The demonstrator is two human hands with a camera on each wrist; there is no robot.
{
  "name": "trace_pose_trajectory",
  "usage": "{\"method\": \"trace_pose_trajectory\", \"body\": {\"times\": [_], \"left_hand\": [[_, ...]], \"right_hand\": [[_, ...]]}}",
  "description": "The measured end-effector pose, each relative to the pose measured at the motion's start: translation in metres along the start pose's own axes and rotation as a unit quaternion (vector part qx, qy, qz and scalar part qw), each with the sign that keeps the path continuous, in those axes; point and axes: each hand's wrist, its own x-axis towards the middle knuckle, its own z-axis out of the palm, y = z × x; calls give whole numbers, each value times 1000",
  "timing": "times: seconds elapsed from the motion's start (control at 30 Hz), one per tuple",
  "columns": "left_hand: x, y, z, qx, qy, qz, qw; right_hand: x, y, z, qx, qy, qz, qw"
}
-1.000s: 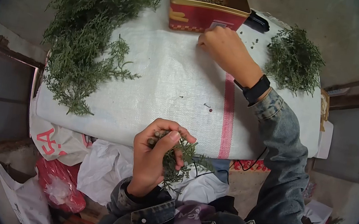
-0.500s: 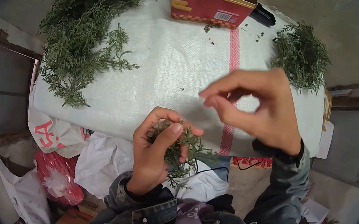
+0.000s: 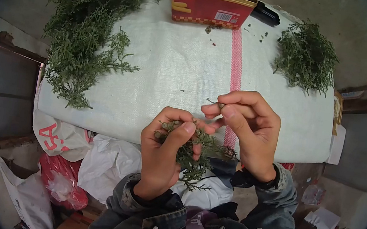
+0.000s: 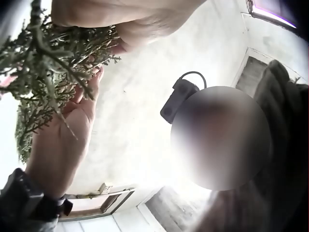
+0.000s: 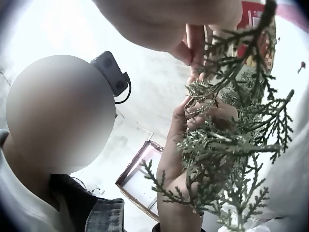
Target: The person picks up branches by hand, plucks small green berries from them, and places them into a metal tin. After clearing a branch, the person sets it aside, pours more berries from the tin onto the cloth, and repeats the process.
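Note:
My left hand [image 3: 159, 160] holds a green conifer sprig [image 3: 200, 161], thumb pressed over its stems. Small round cones [image 3: 158, 134] poke out between thumb and index finger. Close beside it on the right, my right hand [image 3: 257, 136] pinches a small round cone [image 3: 221, 105] with a thin stalk between thumb and fingertips. In the right wrist view, the sprig [image 5: 224, 145] spreads across the front of the left hand. The left wrist view shows its foliage [image 4: 53, 63] beneath the hand nearest the camera.
A white woven sack [image 3: 176, 62] forms the work surface. At its back stands a red tin [image 3: 202, 10] containing many small cones, with loose cones [image 3: 210, 28] in front. Conifer branches lie in a large pile [image 3: 82, 36] left and a smaller pile [image 3: 307, 56] right. A black object [image 3: 266, 14] lies beside the tin.
My right hand has come back from in front of the tin to beside the left hand and now pinches a cone. The left hand keeps its hold on the sprig.

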Motion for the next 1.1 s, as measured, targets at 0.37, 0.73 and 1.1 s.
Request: {"method": "trace_pose_trajectory", "body": {"times": [0.37, 0.73, 1.1], "left_hand": [[11, -2, 11, 46, -18, 25, 998], [13, -5, 9, 114, -9, 36, 993], [15, -5, 6, 162, -11, 58, 985]], "right_hand": [[-6, 2, -8, -5, 31, -21, 999], [-4, 4, -15, -173, -4, -96, 980], [-5, 9, -13, -182, 14, -96, 978]]}}
